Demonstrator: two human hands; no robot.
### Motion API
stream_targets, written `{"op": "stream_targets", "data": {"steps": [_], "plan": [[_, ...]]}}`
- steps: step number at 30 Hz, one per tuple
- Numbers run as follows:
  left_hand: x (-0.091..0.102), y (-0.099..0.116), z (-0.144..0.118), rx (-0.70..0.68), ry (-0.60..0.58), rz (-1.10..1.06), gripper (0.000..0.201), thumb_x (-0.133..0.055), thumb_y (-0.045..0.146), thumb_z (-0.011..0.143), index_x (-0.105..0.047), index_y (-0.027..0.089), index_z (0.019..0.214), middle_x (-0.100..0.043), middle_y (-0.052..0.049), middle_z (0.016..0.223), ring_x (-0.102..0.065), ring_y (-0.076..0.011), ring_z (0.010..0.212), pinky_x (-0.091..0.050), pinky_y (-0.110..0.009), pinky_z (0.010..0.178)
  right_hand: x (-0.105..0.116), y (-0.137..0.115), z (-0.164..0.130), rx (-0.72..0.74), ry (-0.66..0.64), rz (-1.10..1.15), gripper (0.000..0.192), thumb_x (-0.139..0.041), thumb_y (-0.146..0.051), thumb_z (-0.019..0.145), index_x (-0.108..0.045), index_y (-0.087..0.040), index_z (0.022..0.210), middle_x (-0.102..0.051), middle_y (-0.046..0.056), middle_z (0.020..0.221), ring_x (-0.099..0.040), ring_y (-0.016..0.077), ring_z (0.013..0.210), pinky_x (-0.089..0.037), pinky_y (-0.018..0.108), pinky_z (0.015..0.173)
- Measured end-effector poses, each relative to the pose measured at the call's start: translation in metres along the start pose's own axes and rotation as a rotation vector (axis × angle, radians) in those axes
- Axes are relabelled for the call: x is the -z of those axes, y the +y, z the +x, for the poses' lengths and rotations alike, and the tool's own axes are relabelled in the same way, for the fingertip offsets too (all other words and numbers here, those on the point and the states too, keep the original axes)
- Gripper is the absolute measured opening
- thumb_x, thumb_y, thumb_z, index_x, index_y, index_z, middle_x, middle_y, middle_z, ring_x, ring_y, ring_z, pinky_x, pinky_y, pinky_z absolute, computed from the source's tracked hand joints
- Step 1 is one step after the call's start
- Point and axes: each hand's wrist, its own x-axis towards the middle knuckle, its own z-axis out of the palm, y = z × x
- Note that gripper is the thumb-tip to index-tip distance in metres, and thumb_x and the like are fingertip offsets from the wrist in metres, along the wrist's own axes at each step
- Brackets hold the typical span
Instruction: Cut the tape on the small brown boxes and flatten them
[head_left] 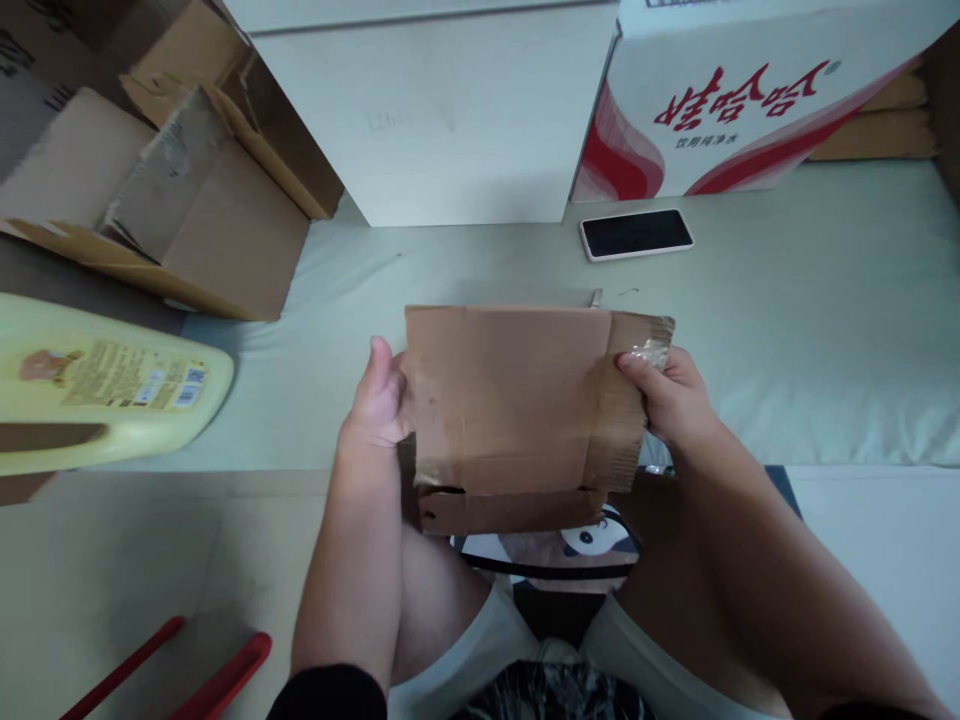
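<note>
I hold a small brown cardboard box [510,400] above my lap, its flat side toward me. My left hand [379,395] grips its left edge. At the upper right corner my right hand [671,395] grips the box, thumb on a side flap with a scrap of clear tape. A lower flap hangs beneath the box.
A pale green mat [787,340] lies ahead with a phone [636,234] face up on it. Behind stand a white cabinet [450,120] and a red-and-white carton [750,90]. An open cardboard box [172,190] and a yellow bottle [97,395] lie left. Red handles [217,680] rest on the floor.
</note>
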Motion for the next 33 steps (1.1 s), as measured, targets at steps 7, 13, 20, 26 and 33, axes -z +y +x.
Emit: {"op": "stream_targets", "data": {"steps": [7, 13, 20, 26, 33], "plan": [[-0.012, 0.004, -0.004, -0.039, -0.014, 0.157, 0.061, -0.101, 0.050, 0.054, -0.077, 0.018, 0.100, -0.083, -0.014, 0.103, -0.077, -0.0393, 0.112, -0.061, -0.053, 0.103, 0.002, 0.005, 0.013, 0.078, 0.280, 0.158, 0.022, -0.079, -0.040, 0.075, -0.066, -0.025, 0.084, -0.067, -0.002, 0.082, -0.061, 0.0135, 0.066, -0.048, 0.026, 0.059], [-0.006, 0.007, 0.020, -0.445, 0.244, -0.109, 0.056, -0.086, 0.063, 0.070, -0.074, 0.024, 0.107, -0.082, -0.010, 0.113, -0.064, -0.0343, 0.139, -0.058, -0.045, 0.112, 0.034, 0.006, 0.026, 0.049, 0.357, 0.244, 0.027, -0.061, -0.052, 0.083, -0.060, -0.025, 0.085, -0.068, 0.003, 0.093, -0.064, 0.0157, 0.069, -0.047, 0.029, 0.056], [-0.035, -0.006, 0.037, -0.355, 0.184, -0.187, 0.046, -0.078, 0.058, 0.081, -0.072, 0.022, 0.110, -0.077, -0.011, 0.130, -0.061, -0.0319, 0.143, -0.056, -0.043, 0.116, 0.001, -0.023, -0.027, -0.086, -0.030, 0.052, 0.046, -0.081, -0.065, 0.074, -0.061, -0.024, 0.079, -0.057, -0.003, 0.060, -0.052, 0.0130, 0.050, -0.044, 0.029, 0.045], [-0.065, -0.016, 0.023, -0.108, -0.037, -0.180, 0.047, -0.079, 0.058, 0.080, -0.070, 0.022, 0.108, -0.081, -0.011, 0.109, -0.075, -0.0344, 0.120, -0.062, -0.048, 0.105, 0.042, -0.032, -0.090, -0.398, -0.019, 0.098, 0.060, -0.088, -0.074, 0.059, -0.058, -0.023, 0.069, -0.051, -0.004, 0.053, -0.035, 0.0070, 0.034, -0.026, 0.025, 0.026], [-0.066, -0.007, 0.010, 0.082, -0.210, -0.179, 0.034, -0.070, 0.048, 0.080, -0.073, 0.020, 0.099, -0.082, -0.008, 0.094, -0.080, -0.0238, 0.078, -0.065, -0.035, 0.072, 0.138, -0.025, -0.133, -0.249, 0.553, 0.093, 0.045, -0.097, -0.054, 0.049, -0.062, -0.026, 0.059, -0.051, 0.002, 0.044, -0.041, 0.0121, 0.029, -0.019, 0.029, 0.024]]}}
